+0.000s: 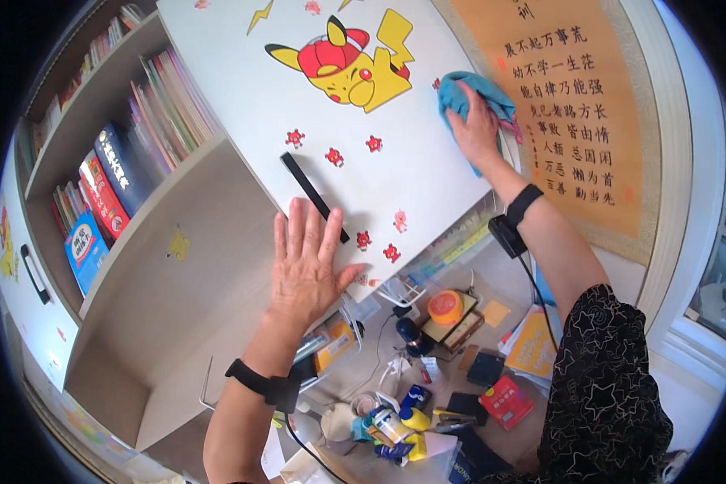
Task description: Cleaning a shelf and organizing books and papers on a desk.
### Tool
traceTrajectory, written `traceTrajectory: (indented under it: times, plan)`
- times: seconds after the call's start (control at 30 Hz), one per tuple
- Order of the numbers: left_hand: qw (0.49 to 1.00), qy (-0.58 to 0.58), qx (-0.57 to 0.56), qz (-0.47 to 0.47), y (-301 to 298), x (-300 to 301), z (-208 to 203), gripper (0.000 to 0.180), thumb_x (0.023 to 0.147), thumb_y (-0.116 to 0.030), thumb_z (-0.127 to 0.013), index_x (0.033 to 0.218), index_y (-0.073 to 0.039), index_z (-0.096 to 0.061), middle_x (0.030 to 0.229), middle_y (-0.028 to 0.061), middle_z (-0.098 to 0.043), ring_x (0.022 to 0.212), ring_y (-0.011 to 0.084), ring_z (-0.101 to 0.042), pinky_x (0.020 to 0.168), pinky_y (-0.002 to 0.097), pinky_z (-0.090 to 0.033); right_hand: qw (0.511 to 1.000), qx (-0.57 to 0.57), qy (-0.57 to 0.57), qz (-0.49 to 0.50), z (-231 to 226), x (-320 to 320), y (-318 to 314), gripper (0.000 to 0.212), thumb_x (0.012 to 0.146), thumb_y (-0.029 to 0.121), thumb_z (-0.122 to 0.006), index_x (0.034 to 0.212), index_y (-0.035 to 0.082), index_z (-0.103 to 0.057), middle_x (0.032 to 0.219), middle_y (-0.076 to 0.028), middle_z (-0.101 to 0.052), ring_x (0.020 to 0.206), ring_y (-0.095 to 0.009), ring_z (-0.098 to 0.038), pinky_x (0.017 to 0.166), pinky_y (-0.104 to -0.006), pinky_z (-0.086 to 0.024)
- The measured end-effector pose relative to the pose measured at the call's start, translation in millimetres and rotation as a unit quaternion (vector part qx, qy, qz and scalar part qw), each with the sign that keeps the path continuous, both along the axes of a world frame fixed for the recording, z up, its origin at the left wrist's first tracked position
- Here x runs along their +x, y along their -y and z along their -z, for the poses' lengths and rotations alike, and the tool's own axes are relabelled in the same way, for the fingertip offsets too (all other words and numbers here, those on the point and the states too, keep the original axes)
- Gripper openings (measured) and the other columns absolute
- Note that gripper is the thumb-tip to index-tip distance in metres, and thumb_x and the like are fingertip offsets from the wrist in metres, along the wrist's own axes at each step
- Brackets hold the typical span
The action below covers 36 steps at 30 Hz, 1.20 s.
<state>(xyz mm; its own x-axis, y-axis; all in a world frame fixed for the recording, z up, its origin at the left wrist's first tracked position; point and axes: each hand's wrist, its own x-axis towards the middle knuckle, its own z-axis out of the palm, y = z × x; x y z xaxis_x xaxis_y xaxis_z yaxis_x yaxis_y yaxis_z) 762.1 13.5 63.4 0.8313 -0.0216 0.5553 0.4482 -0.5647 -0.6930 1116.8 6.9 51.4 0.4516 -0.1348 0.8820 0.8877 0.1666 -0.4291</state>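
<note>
A white cabinet door [427,173] with cartoon stickers fills the upper middle, a black bar handle [315,196] fixed on it. My left hand [302,262] lies flat against the door's lower part, fingers stretched out beside the handle and holding nothing. At the door's right edge, my right hand [477,133] grips a blue-green cloth [460,90] and presses it to the surface. Part of the cloth hangs over the edge, and a bit of pink shows at its side. Each wrist wears a black band with a cable.
Shelves of books [109,189] stand on the left, beside an open compartment [185,290]. Below lies a cluttered desk with bottles, a red book [506,402], an orange round container [445,307] and a wire rack [403,290]. A calligraphy scroll [613,121] hangs at right.
</note>
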Motion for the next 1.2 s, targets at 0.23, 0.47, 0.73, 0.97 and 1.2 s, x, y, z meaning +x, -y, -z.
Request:
traceTrajectory:
  times: [0.23,0.47,0.73,0.97,1.2]
  plan:
    - [0.999,-0.017,-0.02,-0.018,0,-3,-3,0.079,0.075,-0.052,-0.059,0.132,-0.005,-0.031,0.135,0.025,-0.03,0.132,0.0433,-0.014,0.106,0.056,-0.009,0.977,0.02,0.153,-0.149,-148,-103,-9,0.05,0.075,0.023,-0.061,0.121,0.01,-0.047,0.117,-0.014,-0.054,0.109,-0.03,-0.05,0.094,-0.0387,-0.037]
    - [0.998,-0.042,-0.016,-0.038,8,-3,-8,0.081,0.074,-0.054,-0.059,0.133,-0.006,-0.031,0.135,0.0228,-0.032,0.132,0.0426,-0.015,0.105,0.0573,-0.01,0.874,-0.036,0.483,-0.036,-220,-205,-11,0.049,0.08,0.03,-0.054,0.126,0.021,-0.042,0.132,-0.01,-0.039,0.126,-0.029,-0.033,0.103,-0.0477,-0.026]
    - [0.998,-0.062,-0.024,0.016,2,1,-9,0.074,0.077,-0.055,-0.055,0.134,-0.016,-0.03,0.139,0.0167,-0.029,0.132,0.0409,-0.014,0.102,0.0614,-0.011,0.975,0.091,0.201,-0.023,-311,-13,-19,0.05,0.081,0.035,-0.056,0.124,0.013,-0.044,0.113,-0.019,-0.056,0.104,-0.032,-0.054,0.089,-0.0407,-0.043]
    - [0.994,-0.095,-0.048,0.004,-5,-3,-9,0.065,0.083,-0.05,-0.049,0.137,-0.023,-0.027,0.141,0.0081,-0.027,0.132,0.0386,-0.013,0.1,0.0664,-0.012,0.98,0.025,-0.191,-0.054,-331,20,-22,0.067,0.078,0.042,-0.056,0.129,0.003,-0.037,0.125,-0.024,-0.046,0.116,-0.036,-0.046,0.095,-0.0377,-0.038]
    - [0.995,-0.081,-0.059,0.029,-4,-10,-13,0.064,0.08,-0.046,-0.054,0.135,-0.024,-0.032,0.134,0.0067,-0.037,0.131,0.0343,-0.021,0.1,0.0654,-0.012,0.933,-0.024,0.343,-0.111,-381,-181,-15,0.045,0.077,0.028,-0.059,0.119,0.013,-0.05,0.113,-0.015,-0.057,0.106,-0.029,-0.053,0.091,-0.0379,-0.042]
